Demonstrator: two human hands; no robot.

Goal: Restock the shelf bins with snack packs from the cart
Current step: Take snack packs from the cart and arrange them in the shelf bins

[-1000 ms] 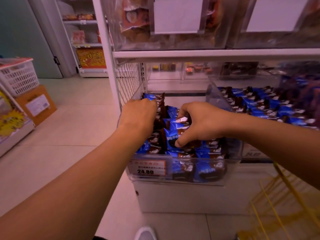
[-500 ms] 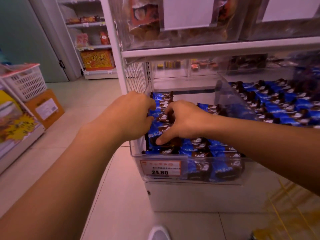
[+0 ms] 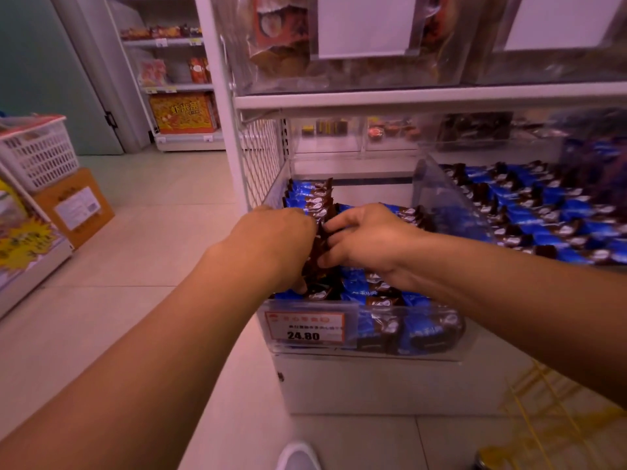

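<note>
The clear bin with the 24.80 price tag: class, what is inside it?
The clear bin holds blue-and-brown snack packs. The left hand and right hand cover the middle packs; the bin's floor is hidden.

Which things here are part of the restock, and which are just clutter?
In play: left hand and right hand on the blue snack packs, clear bin, neighbouring full bin, yellow cart.

Just about: white basket, cardboard box, price tag.
</note>
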